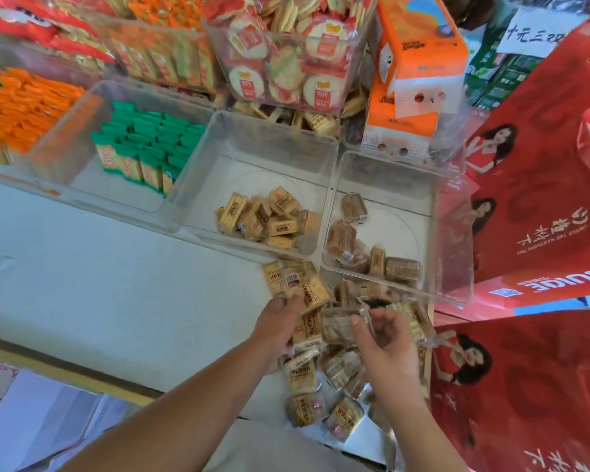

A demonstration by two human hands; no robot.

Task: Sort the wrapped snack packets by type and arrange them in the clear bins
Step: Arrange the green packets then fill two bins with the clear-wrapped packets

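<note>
A heap of small wrapped snack packets [334,376] lies on the pale counter at the lower middle. My left hand [280,321] grips a fan of light tan packets [302,284] lifted off the heap. My right hand [385,349] pinches a darker brown packet [338,323] by its clear wrapper, just right of the left hand. Behind the heap stand two clear bins. The middle bin [191,185] holds several light tan packets [269,219]. The right bin [453,233] holds several darker brown packets [365,253].
Farther left, clear bins hold green packets [143,155] and orange packets [21,110]. A raised bin of round rice crackers [280,59] and orange boxes [416,73] stand behind. Red gift cartons [539,216] wall the right side. The counter edge [82,373] runs at lower left.
</note>
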